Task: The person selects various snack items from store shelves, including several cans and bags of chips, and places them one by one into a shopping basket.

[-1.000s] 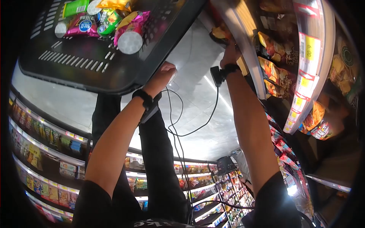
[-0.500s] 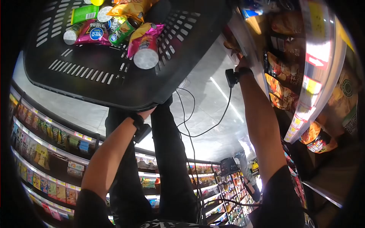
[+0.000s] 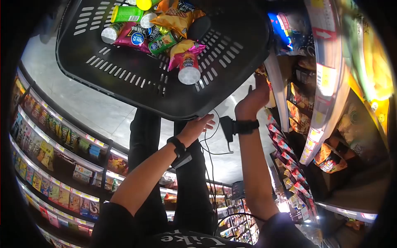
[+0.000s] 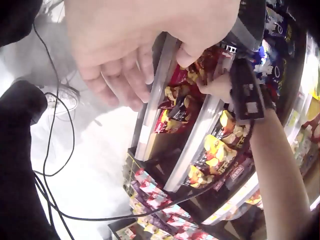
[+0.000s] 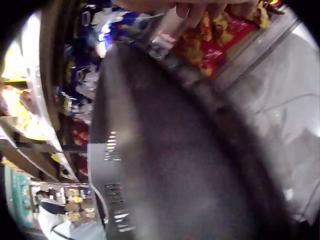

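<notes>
The left hand (image 3: 196,129) is just below the near rim of a black basket (image 3: 124,97), fingers loosely bent; in the left wrist view the same hand (image 4: 135,45) hangs with nothing in its fingers. At the shelf on the right, the right hand (image 3: 254,101) reaches up with its thumb apart. The left wrist view has this hand (image 4: 217,86) at red snack bags (image 4: 175,112), and in the right wrist view its fingers (image 5: 200,12) touch a red bag (image 5: 217,47). Whether they grip it is unclear. What supports the basket is hidden.
Inside the basket lie colourful snack bags (image 3: 173,22) and tubes (image 3: 126,13). Shelves of packets stand on the right (image 3: 326,103) and lower left (image 3: 53,153). Black cables (image 3: 211,165) hang between the arms, over the grey floor (image 3: 115,118).
The basket has shifted right in the head view. My left hand, hidden behind it half a second ago, shows again below its rim. The right thumb now stands apart.
</notes>
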Demonstrator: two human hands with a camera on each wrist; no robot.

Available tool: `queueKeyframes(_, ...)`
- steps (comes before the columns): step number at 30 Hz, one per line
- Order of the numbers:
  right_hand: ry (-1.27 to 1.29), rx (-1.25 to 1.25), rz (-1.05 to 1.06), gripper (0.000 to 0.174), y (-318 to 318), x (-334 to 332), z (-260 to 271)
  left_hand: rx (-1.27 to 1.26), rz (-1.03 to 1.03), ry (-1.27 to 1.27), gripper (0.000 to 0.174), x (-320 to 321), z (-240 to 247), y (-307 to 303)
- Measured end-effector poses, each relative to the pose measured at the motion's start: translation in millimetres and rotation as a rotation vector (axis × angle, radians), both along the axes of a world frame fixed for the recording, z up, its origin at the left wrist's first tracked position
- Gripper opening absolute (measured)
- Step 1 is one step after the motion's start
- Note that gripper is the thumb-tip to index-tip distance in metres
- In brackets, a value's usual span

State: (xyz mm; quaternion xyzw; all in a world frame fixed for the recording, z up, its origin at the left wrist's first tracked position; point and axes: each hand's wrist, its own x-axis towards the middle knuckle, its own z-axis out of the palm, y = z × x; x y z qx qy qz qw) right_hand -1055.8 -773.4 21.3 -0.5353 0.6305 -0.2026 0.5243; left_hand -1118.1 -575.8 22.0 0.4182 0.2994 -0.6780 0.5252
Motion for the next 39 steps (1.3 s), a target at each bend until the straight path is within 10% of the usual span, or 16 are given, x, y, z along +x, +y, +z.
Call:
queueKeyframes(4, 0.226, -0.563, 0.705, 0.012, 37.7, 43.6, 41.1, -0.068, 0.106, 0.145, 0.044, 6.7, 3.3, 15.9)
queueKeyframes(8, 0.76, -0.989, 1.467, 0.055, 65.1, 75.8, 56.1, -0.089, 0.085, 0.128, 0.048, 8.8, 6.2, 25.7)
queueKeyframes(15, 0.893, -0.543, 1.655, 0.11, 107.8, 59.6, 11.9, -0.362, 0.401, 0.348, 0.055, 23.3, 24.1, 32.7)
queueKeyframes(39, 0.783, -0.238, 1.495, 0.081, 94.1, -10.8, 13.8, -0.094, 0.473, 0.595, 0.093, -26.8, 44.4, 8.4)
